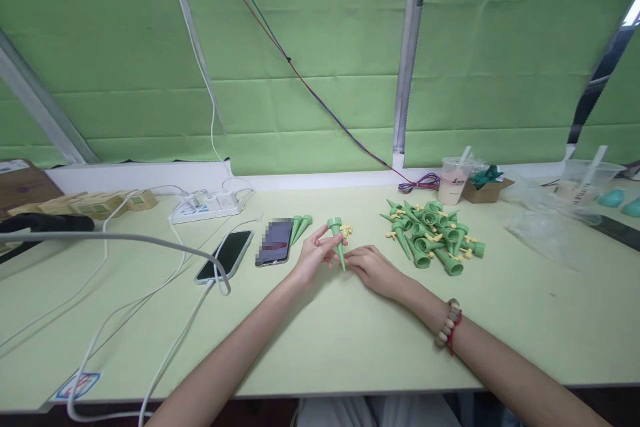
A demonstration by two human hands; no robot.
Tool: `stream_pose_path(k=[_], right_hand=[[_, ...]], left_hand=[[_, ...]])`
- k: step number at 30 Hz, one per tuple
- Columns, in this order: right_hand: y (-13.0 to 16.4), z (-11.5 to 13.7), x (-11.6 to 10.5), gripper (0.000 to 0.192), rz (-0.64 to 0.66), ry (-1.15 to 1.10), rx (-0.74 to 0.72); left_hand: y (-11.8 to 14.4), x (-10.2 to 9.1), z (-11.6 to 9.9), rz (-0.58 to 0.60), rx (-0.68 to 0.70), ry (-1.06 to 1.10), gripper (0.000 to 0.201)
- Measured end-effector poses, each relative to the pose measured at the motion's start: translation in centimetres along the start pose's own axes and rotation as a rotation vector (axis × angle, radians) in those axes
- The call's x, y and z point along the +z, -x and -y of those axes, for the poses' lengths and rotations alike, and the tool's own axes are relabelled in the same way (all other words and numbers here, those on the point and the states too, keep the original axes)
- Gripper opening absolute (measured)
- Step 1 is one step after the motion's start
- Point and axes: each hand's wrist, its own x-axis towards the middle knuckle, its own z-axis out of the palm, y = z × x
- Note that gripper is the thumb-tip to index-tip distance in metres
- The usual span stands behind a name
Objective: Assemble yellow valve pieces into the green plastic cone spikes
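Observation:
Pinched in my left hand (313, 255) is a green plant watering spike (340, 255), its wide end up and its tip pointing down. A small yellow valve (346, 231) sticks out beside its upper part; whether it is joined to the spike I cannot tell. My right hand (375, 271) rests low by the tip, fingers curled together, and what they may hold is hidden. To the right lies a pile of green watering spikes (429, 219), several with yellow valves. Two more green spikes (301, 228) lie left of my left hand.
Two phones, one dark (226, 257) and one with a blurred screen (275, 241), lie to the left. White cables (175, 273) run from a power strip (206, 208). At the back right are a drink cup (451, 183), a small cardboard box (487, 192) and plastic bags (543, 230).

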Motion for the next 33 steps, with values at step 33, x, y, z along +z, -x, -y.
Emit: stream_pose_path(k=[33], right_hand=[[-0.91,0.05,-0.61,0.028,-0.462,-1.255,0.802]], left_hand=[[-0.04,-0.05,0.42,0.101,-0.027,0.095,0.048]])
